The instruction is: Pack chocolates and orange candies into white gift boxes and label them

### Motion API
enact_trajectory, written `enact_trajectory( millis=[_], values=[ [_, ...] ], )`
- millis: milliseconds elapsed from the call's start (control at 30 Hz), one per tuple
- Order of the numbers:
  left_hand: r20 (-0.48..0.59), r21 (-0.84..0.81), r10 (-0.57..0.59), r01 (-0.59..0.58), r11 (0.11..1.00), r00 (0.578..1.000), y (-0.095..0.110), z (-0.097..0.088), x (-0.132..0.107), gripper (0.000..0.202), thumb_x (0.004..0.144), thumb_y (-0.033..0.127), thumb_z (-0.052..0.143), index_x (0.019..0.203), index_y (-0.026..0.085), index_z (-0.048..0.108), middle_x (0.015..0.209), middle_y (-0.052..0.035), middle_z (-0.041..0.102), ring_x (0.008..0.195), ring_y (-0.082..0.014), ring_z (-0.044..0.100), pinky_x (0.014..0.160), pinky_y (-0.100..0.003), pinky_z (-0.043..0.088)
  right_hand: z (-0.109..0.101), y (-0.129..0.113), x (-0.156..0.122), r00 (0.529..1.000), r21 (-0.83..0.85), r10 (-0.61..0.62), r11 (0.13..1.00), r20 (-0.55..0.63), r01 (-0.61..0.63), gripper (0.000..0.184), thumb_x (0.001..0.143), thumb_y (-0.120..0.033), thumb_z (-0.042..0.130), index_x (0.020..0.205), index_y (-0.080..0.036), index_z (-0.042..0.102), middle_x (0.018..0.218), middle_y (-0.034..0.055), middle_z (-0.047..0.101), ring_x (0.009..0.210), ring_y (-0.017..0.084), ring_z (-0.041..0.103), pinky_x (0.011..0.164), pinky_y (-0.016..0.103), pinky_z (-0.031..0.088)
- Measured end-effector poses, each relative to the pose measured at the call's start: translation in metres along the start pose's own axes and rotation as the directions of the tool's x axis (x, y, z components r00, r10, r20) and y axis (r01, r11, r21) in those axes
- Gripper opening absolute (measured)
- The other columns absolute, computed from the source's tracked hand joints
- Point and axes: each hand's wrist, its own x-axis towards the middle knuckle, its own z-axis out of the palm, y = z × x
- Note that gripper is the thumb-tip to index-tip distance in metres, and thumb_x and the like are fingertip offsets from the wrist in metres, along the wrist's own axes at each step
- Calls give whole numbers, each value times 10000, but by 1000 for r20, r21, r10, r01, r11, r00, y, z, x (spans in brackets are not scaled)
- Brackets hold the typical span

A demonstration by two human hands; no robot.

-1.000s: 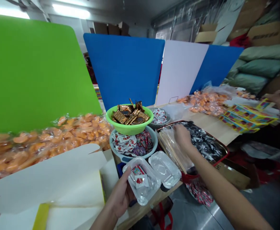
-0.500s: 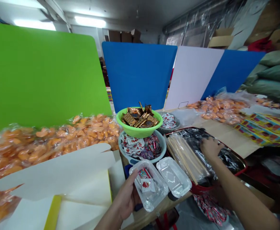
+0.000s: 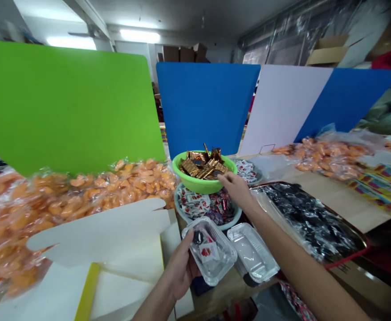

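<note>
My left hand (image 3: 179,273) is closed round the near end of a small foil tray (image 3: 219,260) at the table's front edge. In the tray lie a red-and-white packet (image 3: 206,251) and a small black packet (image 3: 197,236). My right hand (image 3: 237,189) reaches across to the right rim of a green bowl (image 3: 198,183) heaped with gold-wrapped sweets (image 3: 202,162). Its fingers stretch toward the sweets and hold nothing that I can see. A second, bare foil tray (image 3: 254,254) lies just right of the held one, under my right forearm.
Under the green bowl sits a grey-blue bowl (image 3: 182,213) of red-and-white packets. A red tray (image 3: 345,256) of black-wrapped pieces lies to the right. Bags of orange snacks (image 3: 82,196) fill the left. A white box flap (image 3: 98,236) lies in front; green (image 3: 65,102) and blue (image 3: 205,102) dividers stand behind.
My right hand left the red tray of black pieces and swung left to the green bowl. A black packet now lies in the held foil tray. My view shifted left.
</note>
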Motion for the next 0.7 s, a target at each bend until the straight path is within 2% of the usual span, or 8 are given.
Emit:
enact_trajectory(
  millis=[33,100,167,267,400,533,633,700],
  values=[
    [-14,2,8,-8,1000,1000,1,-3,-3,505,856,520,482,1175,139,566,958,-113,719,876,-240,686,812,-359,520,7,-1,15,997,-150,25,988,-75,-36,417,858,-486,401,799,-156,649,837,83,660,794,213,580,749,353,417],
    [-44,-2,34,-34,999,998,4,-10,-13,507,850,513,500,1168,124,571,964,-119,717,887,-243,683,823,-359,517,20,-1,48,987,-372,93,918,-132,-137,420,861,-465,408,897,-145,678,983,141,658,953,280,572,862,439,374],
    [-76,-16,73,-74,997,994,8,-19,-25,510,836,507,529,1162,119,576,974,-118,716,903,-238,678,839,-345,512,29,0,75,981,-448,163,873,-105,-193,439,849,-469,435,968,-129,687,1042,186,647,1018,331,560,910,502,332],
    [-134,-16,144,-147,989,981,18,-36,-46,514,826,510,546,1179,137,572,990,-108,713,911,-230,675,860,-332,503,38,0,99,978,-443,205,873,-45,-204,437,855,-441,437,1011,-117,685,1054,212,647,1028,354,567,926,530,311],
    [-254,67,227,-217,974,940,34,-75,-69,533,805,521,571,1192,155,560,999,-101,711,899,-230,675,845,-337,505,42,-1,110,978,-436,206,884,34,-171,454,869,-406,422,1106,-87,641,1107,241,624,1050,345,566,863,452,383],
    [-320,172,329,-287,942,888,47,-117,-73,540,781,553,584,1167,175,564,1033,-88,701,908,-223,668,826,-329,504,47,8,108,979,-406,148,910,139,-80,474,788,-440,561,1159,-150,612,1102,163,651,977,278,607,774,336,431],
    [-308,260,370,-296,919,876,50,-129,-66,537,772,580,575,1133,182,562,1037,-82,694,905,-220,660,794,-317,505,51,18,104,981,-413,164,904,107,-106,535,794,-496,539,1148,-101,610,992,186,677,879,281,628,724,350,441],
    [-288,335,390,-290,897,874,51,-130,-60,528,774,582,567,1124,187,544,1030,-75,690,893,-219,655,763,-310,507,51,26,103,984,-411,149,906,96,-97,478,824,-487,498,1060,-102,652,833,154,697,779,251,637,694,331,442]
  ],
)
